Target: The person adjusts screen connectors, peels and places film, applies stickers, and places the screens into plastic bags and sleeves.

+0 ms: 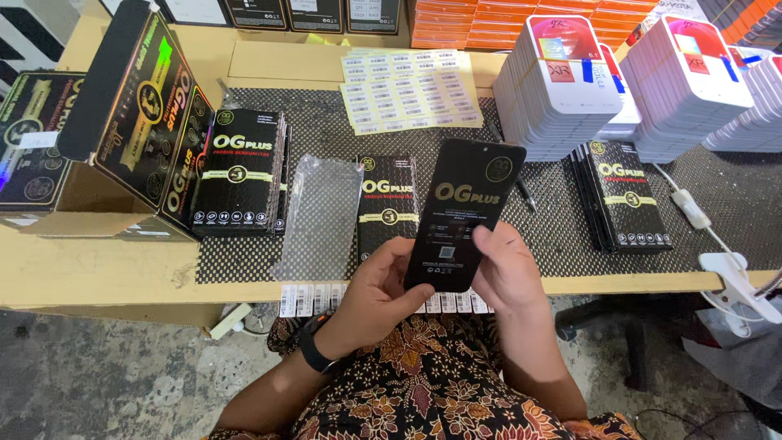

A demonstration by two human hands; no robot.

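Note:
Both my hands hold one flat black card sleeve point(466, 204) with gold print, raised above the table's front edge. My left hand point(379, 295) grips its lower left edge; a black watch sits on that wrist. My right hand point(505, 269) grips its lower right side, thumb on the face. Just behind it on the black mesh mat point(538, 236) lies a flat black box point(386, 204) of the same kind. A clear plastic bag point(320, 213) lies left of that box.
A stack of black boxes point(240, 173) and open cartons point(130, 114) stand at left. Another black stack point(626, 195) lies right, behind it white box stacks point(562, 81). Label sheets point(407, 90) lie at the back; a label strip point(305, 299) hangs off the front edge.

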